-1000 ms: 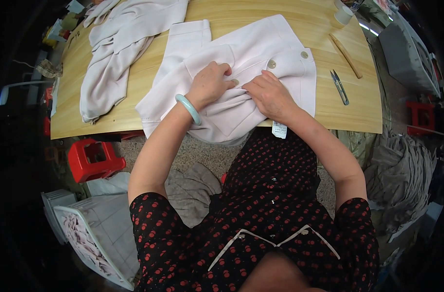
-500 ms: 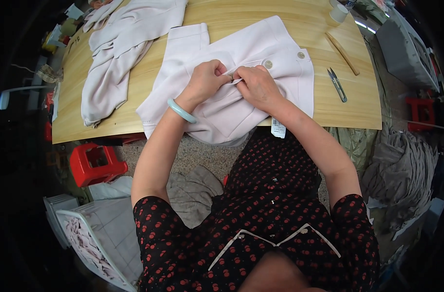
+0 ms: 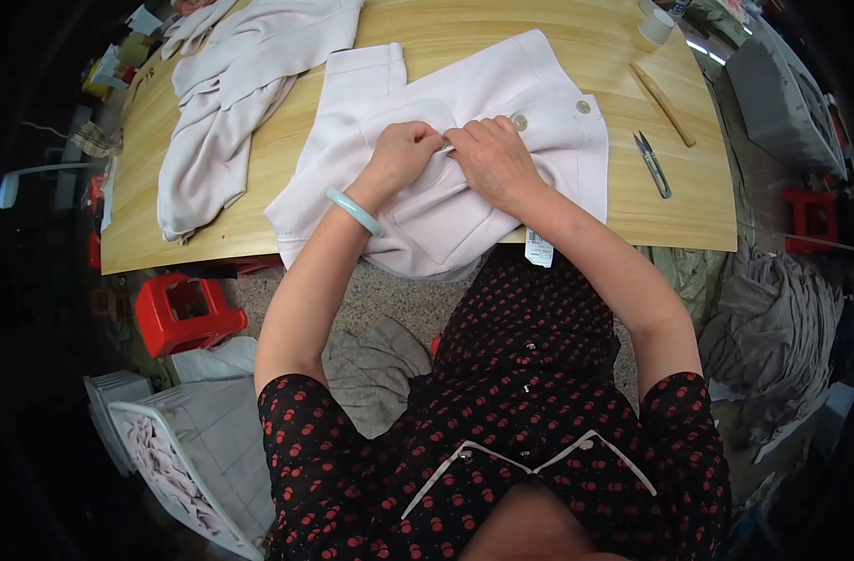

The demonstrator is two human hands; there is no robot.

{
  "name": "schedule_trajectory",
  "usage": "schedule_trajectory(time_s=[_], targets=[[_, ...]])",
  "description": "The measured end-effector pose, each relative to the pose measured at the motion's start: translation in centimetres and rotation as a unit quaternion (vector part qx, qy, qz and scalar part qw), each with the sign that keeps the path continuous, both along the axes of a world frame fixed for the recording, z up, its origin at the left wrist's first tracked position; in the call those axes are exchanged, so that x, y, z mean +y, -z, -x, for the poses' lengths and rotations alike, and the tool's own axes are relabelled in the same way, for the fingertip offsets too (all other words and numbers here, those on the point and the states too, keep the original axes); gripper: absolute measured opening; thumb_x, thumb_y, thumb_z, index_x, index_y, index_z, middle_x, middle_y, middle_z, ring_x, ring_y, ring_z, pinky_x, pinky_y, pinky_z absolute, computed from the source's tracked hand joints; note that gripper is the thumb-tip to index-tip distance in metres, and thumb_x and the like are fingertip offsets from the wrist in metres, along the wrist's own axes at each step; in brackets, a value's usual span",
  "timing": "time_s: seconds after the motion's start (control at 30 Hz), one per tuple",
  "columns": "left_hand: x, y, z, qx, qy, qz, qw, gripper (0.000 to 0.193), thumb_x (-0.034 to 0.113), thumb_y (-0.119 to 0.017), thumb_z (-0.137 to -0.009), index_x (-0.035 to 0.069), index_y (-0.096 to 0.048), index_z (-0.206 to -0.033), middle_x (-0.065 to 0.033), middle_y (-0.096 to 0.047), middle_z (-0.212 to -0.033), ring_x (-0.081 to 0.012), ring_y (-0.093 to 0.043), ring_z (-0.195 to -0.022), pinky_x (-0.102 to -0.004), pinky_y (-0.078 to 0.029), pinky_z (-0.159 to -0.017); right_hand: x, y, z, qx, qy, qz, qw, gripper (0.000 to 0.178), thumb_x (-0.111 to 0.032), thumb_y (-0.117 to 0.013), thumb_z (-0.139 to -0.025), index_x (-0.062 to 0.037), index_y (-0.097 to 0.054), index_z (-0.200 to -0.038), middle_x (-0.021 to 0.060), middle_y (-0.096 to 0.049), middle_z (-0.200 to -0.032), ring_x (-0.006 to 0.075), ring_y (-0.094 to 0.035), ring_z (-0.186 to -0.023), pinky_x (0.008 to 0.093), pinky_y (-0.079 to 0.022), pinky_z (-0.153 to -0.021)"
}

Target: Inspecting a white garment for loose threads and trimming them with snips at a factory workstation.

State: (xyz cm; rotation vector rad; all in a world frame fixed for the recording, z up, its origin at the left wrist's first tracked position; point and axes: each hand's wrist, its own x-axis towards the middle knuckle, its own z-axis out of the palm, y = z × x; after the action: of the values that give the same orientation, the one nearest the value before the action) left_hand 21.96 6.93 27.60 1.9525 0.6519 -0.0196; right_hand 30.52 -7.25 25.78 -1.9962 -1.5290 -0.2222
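A pale pink jacket point(image 3: 525, 79) lies spread at the near edge of the wooden table, some of it hanging over. My left hand point(image 3: 399, 164) pinches the front edge of this jacket with thumb and finger. Close beside it, my right hand point(image 3: 492, 161) is closed on the same edge, the fingertips of both nearly meeting. A small round thing shows between them, perhaps a button, mostly hidden by the fingers. Farther right along the front are one round button point(image 3: 520, 122) and another button point(image 3: 584, 107). A white tag point(image 3: 539, 251) hangs below the jacket.
Thread snips point(image 3: 651, 165) and a wooden stick point(image 3: 664, 105) lie to the right, a white cup point(image 3: 656, 26) beyond. More pale pink garments point(image 3: 212, 140) lie at left. A red stool point(image 3: 188, 316), a white basket point(image 3: 188, 439) and grey cloth point(image 3: 764, 327) surround the table.
My fingertips have drawn closer together on the jacket's edge, covering more of the small thing between them. The right fingers lie flatter over the cloth. The whole view has shifted slightly.
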Motion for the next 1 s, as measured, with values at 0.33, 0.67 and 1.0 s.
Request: schedule_trajectory(time_s=[0.33, 0.67, 1.0], targets=[[-0.7, -0.3, 1.0, -0.007, 0.084, -0.062, 0.994, 0.034, 0.024, -0.061, -0.081, -0.004, -0.059, -0.100, -0.0019, -0.057, -0.076, -0.0061, -0.045, -0.064, -0.0226, -0.039, -0.058, 0.2, 0.3, -0.7, 0.108, -0.021, 0.067, 0.992, 0.017, -0.007, -0.050, -0.080, -0.0041, -0.058, -0.095, 0.0130, -0.060, -0.082, 0.0275, -0.056, -0.084, 0.0378, -0.035, -0.083], [-1.9, 1.4, 1.3, -0.141, 0.073, -0.258, 0.953, 0.021, 0.012, -0.051, -0.081, -0.005, -0.061, -0.089, -0.0263, -0.059, -0.084, -0.0373, -0.057, -0.080, -0.0391, -0.045, -0.072, 0.0, 0.4, -0.8, 0.093, -0.045, 0.086, 0.991, 0.021, -0.008, -0.050, -0.080, -0.0039, -0.057, -0.099, 0.0132, -0.062, -0.087, 0.0274, -0.057, -0.087, 0.0370, -0.035, -0.082], [0.1, -0.5, 0.3, 0.047, 0.045, 0.010, 0.998, 0.021, 0.019, -0.059, -0.082, -0.001, -0.063, -0.085, -0.0018, -0.056, -0.065, -0.0077, -0.046, -0.054, -0.0237, -0.039, -0.049, -0.9, 0.0, -0.7, 0.111, -0.052, 0.072, 0.990, 0.026, -0.004, -0.053, -0.075, -0.0022, -0.055, -0.101, 0.0152, -0.060, -0.089, 0.0288, -0.056, -0.089, 0.0392, -0.036, -0.084]])
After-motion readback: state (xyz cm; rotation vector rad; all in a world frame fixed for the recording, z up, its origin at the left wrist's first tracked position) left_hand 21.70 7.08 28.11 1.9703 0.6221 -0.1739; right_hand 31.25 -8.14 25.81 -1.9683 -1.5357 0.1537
